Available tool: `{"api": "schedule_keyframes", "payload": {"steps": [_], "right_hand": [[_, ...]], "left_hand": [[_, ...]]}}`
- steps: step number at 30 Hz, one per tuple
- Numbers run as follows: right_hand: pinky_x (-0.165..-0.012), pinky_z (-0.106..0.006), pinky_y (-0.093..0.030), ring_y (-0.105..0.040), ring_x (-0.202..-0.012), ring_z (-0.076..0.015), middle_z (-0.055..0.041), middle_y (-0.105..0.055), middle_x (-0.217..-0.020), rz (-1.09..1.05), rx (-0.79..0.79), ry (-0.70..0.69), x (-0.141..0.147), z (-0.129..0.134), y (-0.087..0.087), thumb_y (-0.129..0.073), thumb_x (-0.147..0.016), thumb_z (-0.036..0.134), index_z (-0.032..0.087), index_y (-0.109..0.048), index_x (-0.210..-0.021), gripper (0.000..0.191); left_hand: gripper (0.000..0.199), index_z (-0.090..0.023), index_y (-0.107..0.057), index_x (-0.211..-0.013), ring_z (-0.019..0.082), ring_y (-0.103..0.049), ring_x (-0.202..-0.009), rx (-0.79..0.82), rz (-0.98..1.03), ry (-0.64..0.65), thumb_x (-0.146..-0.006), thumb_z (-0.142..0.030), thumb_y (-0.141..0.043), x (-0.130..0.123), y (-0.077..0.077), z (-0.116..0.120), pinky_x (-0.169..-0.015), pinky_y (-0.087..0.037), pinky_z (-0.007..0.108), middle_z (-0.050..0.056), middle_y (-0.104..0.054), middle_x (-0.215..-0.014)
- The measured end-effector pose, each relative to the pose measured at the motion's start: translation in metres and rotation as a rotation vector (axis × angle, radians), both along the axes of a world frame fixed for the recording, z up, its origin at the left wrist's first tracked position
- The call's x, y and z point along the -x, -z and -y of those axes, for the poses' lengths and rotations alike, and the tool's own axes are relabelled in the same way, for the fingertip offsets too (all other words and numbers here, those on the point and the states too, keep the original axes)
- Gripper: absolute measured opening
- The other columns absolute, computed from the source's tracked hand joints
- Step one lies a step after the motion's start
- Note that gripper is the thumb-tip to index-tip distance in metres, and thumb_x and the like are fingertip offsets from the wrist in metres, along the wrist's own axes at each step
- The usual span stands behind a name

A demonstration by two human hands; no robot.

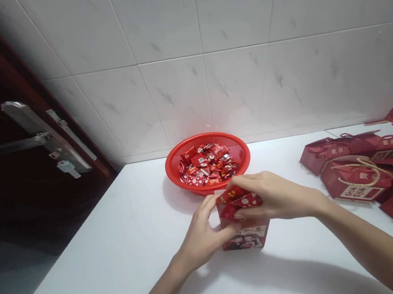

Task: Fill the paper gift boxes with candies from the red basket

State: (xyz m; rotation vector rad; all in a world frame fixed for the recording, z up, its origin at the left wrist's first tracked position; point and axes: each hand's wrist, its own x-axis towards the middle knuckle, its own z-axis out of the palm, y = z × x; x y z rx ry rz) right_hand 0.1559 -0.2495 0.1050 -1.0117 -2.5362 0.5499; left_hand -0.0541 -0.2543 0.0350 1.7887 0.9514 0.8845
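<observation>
A small red gift box (246, 238) with a printed picture on its front stands upright on the white table. My left hand (205, 237) grips its left side, thumb across the front and fingers round the back edge. At the box's top, my right hand (275, 196) is closed on red wrapped candies (248, 201), some with white dots. Whether these candies rest inside the box or only in my fingers is partly hidden. Just behind stands a red plastic basket (171, 166) holding many wrapped candies (209, 165).
Several closed dark-red gift boxes (358, 178) crowd the table's right side, one with a rope handle. A tiled wall (181, 95) rises at the back edge of the white table (124, 257). On the left is a dark door with a metal handle (24, 143) and keys.
</observation>
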Motion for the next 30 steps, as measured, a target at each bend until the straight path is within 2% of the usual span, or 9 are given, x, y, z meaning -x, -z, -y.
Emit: {"api": "schedule_keyframes", "payload": {"steps": [3,6,10,14,18,25,30], "right_hand": [[-0.052,-0.025,-0.036,-0.064,-0.065,-0.0157,-0.0034,-0.071,-0.092,0.153,-0.117,0.098,0.001,0.003,0.003,-0.064,-0.093,0.037,0.022,-0.053,-0.095,0.019],[-0.048,-0.026,-0.026,-0.060,-0.055,-0.0155,-0.0035,-0.071,-0.084,0.278,-0.210,0.128,0.002,0.008,0.003,-0.063,-0.094,0.042,0.021,-0.052,-0.093,0.024],[-0.048,-0.026,-0.023,-0.063,-0.059,-0.0180,-0.0038,-0.071,-0.081,0.418,-0.191,0.099,0.006,0.010,0.000,-0.067,-0.090,0.031,0.020,-0.053,-0.091,0.018],[-0.048,-0.028,-0.020,-0.063,-0.057,-0.0188,-0.0045,-0.071,-0.076,0.487,-0.178,0.139,0.016,0.007,0.001,-0.069,-0.085,0.023,0.018,-0.056,-0.095,0.017],[-0.047,-0.029,-0.021,-0.066,-0.060,-0.0196,-0.0071,-0.074,-0.080,0.500,-0.198,0.135,0.022,0.006,0.003,-0.070,-0.086,0.025,0.015,-0.059,-0.100,0.020],[-0.051,-0.028,-0.030,-0.069,-0.066,-0.0199,-0.0080,-0.075,-0.096,0.458,-0.205,0.089,0.018,0.005,0.005,-0.065,-0.092,0.031,0.016,-0.064,-0.113,0.025],[-0.052,-0.028,-0.032,-0.067,-0.067,-0.0201,-0.0078,-0.074,-0.089,0.460,-0.172,0.142,0.018,0.003,0.003,-0.063,-0.094,0.034,0.015,-0.066,-0.109,0.024]], "left_hand": [[0.053,-0.028,-0.062,-0.130,0.026,-0.060,-0.114,-0.016,-0.020,0.023,-0.079,-0.022,-0.074,0.001,-0.003,0.000,-0.098,-0.051,0.036,0.005,-0.066,-0.121],[0.052,-0.026,-0.063,-0.128,0.026,-0.060,-0.115,-0.016,-0.039,0.014,-0.078,-0.024,-0.075,0.002,-0.003,0.000,-0.100,-0.050,0.037,0.006,-0.066,-0.122],[0.052,-0.027,-0.062,-0.128,0.027,-0.058,-0.119,-0.026,-0.044,0.013,-0.077,-0.026,-0.077,0.003,-0.001,0.000,-0.105,-0.046,0.039,0.005,-0.064,-0.128],[0.053,-0.027,-0.061,-0.129,0.025,-0.059,-0.117,-0.020,-0.042,0.027,-0.079,-0.023,-0.075,0.002,-0.001,-0.001,-0.104,-0.046,0.036,0.004,-0.065,-0.127],[0.050,-0.025,-0.061,-0.127,0.025,-0.061,-0.115,-0.032,-0.034,0.028,-0.078,-0.020,-0.074,0.002,-0.001,0.000,-0.101,-0.048,0.036,0.005,-0.065,-0.125],[0.052,-0.025,-0.060,-0.128,0.026,-0.058,-0.121,-0.045,-0.020,0.038,-0.078,-0.020,-0.074,0.003,0.001,-0.001,-0.105,-0.046,0.037,0.006,-0.062,-0.133],[0.053,-0.027,-0.059,-0.129,0.025,-0.057,-0.121,-0.054,-0.024,0.031,-0.079,-0.021,-0.074,0.003,0.003,-0.002,-0.106,-0.045,0.037,0.005,-0.062,-0.132]]}}
